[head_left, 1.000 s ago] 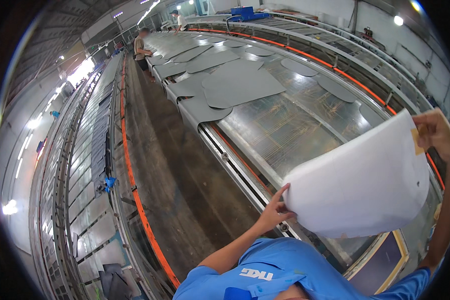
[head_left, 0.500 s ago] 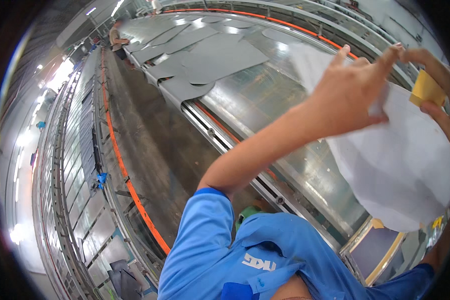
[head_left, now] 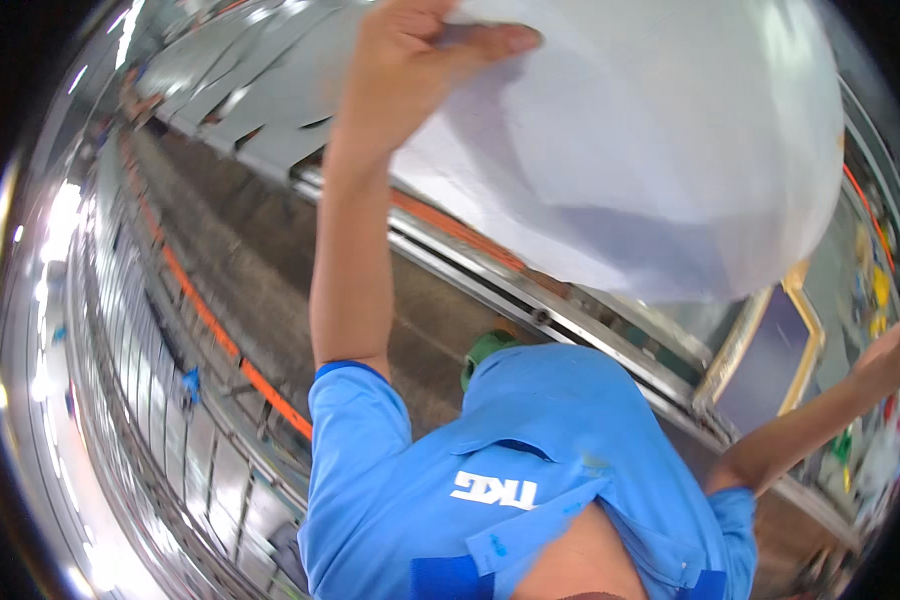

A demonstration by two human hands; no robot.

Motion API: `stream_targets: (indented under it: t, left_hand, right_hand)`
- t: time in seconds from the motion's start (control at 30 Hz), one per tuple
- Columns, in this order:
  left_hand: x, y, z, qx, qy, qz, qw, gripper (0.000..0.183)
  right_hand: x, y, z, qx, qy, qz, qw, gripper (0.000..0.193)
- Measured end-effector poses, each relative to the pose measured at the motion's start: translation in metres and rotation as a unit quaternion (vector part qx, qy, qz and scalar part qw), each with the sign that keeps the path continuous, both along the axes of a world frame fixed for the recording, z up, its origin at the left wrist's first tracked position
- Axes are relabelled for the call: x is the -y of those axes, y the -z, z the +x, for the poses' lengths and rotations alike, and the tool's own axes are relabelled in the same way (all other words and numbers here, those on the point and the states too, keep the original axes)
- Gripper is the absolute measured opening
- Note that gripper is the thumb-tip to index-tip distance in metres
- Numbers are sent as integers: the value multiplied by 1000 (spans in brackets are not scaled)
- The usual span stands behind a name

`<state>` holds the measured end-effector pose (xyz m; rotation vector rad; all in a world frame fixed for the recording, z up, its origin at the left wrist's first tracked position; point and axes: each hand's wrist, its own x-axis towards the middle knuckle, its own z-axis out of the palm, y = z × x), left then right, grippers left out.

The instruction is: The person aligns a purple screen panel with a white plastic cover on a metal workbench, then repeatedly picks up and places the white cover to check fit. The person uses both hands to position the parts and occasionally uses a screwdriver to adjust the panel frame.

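Note:
A large white flexible sheet (head_left: 650, 130) with a rounded outline fills the upper middle, above the long table. At its upper left part, my left hand (head_left: 410, 70) grips it with the thumb lying over its face; the fingers run partly out of the picture. My left arm is raised. Far to the right, my right hand (head_left: 885, 360) reaches down beside a wooden-framed screen (head_left: 770, 355), apart from the sheet. The dark rim cuts off its fingers, so what it touches or holds is hidden.
The long table's metal rail (head_left: 540, 318) runs diagonally before me. Grey cut pieces (head_left: 280, 90) lie on the table farther left. Yellow and green clutter (head_left: 875, 300) sits at the right. Beyond the aisle floor (head_left: 260, 240) stands another table with an orange rail (head_left: 270, 400).
The sheet has swung left and closer with my left hand. My right hand has dropped from the upper right to the right rim. The yellow block it held no longer shows.

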<state>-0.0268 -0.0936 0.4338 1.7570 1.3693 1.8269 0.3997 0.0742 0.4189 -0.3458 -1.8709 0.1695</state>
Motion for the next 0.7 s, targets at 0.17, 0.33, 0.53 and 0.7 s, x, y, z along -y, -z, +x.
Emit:
stream_targets:
  t: [0.17,0.33,0.53,0.7]
  left_hand:
    - [16,29,-19,23,0,-28,999,37]
    - [56,51,-48,57,-65,-69,994,38]
    - [63,46,-90,135,-99,-66,984,40]
    - [69,65,-134,166,-91,-39,981,40]
  right_hand:
    - [7,222,2,-276,-95,-618,730,85]
    - [49,265,-64,-271,-289,-749,532,77]
    - [32,213,-96,-169,-314,-658,663,66]
    - [71,175,-121,-130,-284,-624,717,72]
